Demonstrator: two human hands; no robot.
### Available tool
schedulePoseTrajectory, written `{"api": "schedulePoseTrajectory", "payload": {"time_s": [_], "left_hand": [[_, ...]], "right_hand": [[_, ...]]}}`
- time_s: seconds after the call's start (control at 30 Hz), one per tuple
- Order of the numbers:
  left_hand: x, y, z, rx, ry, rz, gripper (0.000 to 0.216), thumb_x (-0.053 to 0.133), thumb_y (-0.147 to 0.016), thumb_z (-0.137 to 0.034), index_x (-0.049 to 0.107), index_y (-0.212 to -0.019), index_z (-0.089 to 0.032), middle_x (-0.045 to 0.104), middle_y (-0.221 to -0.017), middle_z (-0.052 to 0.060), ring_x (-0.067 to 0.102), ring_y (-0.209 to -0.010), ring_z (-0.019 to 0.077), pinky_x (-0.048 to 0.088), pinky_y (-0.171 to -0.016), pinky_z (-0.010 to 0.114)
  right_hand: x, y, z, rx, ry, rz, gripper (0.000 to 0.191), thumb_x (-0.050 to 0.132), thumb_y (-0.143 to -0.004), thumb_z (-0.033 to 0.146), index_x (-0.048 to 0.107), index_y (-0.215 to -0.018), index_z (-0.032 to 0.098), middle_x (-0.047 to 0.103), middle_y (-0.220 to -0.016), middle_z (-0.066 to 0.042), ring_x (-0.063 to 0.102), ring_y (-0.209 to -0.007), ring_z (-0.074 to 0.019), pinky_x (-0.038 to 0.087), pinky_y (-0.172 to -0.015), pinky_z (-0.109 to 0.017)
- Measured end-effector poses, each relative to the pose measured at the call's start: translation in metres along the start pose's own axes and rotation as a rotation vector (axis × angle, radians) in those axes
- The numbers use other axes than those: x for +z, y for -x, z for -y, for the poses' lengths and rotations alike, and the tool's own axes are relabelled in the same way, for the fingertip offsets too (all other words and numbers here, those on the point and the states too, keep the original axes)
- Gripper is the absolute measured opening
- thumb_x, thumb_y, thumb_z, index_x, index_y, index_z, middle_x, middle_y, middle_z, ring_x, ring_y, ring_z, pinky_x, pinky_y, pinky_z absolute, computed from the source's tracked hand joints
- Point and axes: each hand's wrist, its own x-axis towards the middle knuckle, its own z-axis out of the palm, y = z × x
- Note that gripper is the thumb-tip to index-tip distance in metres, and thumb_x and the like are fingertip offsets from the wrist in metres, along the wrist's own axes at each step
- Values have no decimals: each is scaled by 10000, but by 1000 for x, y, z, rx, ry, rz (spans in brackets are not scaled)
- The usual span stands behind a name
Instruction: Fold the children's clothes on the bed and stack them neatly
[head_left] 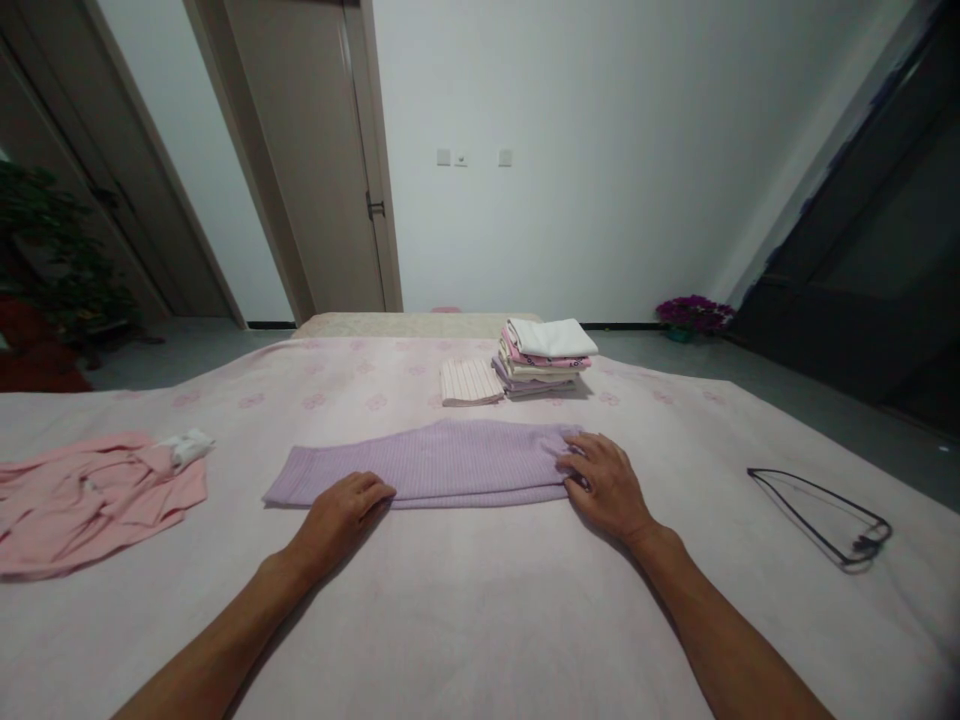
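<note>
A pair of lilac ribbed trousers [465,462] lies folded lengthwise into a long strip across the bed-like surface. My left hand [349,508] is at the near edge, left of the middle, with its fingers pressed together on the cloth; the thumb is mostly hidden. At the right end, my right hand [604,483] curls its fingers over the fabric, which is slightly bunched there. Beyond the trousers stands a stack of folded clothes [547,360] with a white piece on top. Touching its left side is a folded striped cloth [471,382].
A crumpled pink garment [97,505] with a white part lies at the left. To the right is a thin black looped object [821,515], perhaps a hanger. Everything rests on a pale pink patterned sheet [480,620]. Purple flowers [694,312] stand on the floor by the wall.
</note>
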Motion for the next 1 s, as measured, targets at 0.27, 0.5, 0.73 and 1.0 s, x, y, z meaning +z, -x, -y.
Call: {"api": "schedulePoseTrajectory", "payload": {"time_s": [0.27,0.5,0.73,1.0], "left_hand": [[1,4,-2,1,-22,-28,260,447,-1012,-285,701,-1016,-230,718,-998,77,653,-886,203,496,-773,311],[0,5,-2,-45,3,-97,152,475,-954,-199,626,-968,-202,680,-912,59,631,-817,182,471,-737,286],[-7,9,-5,8,6,-52,123,486,-892,-142,577,-945,-206,637,-919,61,592,-841,195,453,-760,304],[-11,6,-11,41,22,2,123,491,-883,-135,589,-909,-203,619,-910,66,556,-862,206,440,-773,323]], "right_hand": [[16,4,-6,-63,-74,48,279,590,-845,147,731,-1048,276,727,-1174,-38,578,-1215,-267,356,-1121,-515],[16,4,-6,-22,-151,-44,233,539,-875,146,696,-1026,230,731,-1033,-60,639,-1040,-232,408,-1071,-454],[4,5,-2,-36,-189,-37,219,545,-826,122,707,-921,234,709,-910,-49,623,-947,-232,436,-988,-411],[-3,5,2,-33,-176,98,239,524,-736,98,724,-786,219,694,-825,-47,584,-851,-218,413,-831,-365]]}}
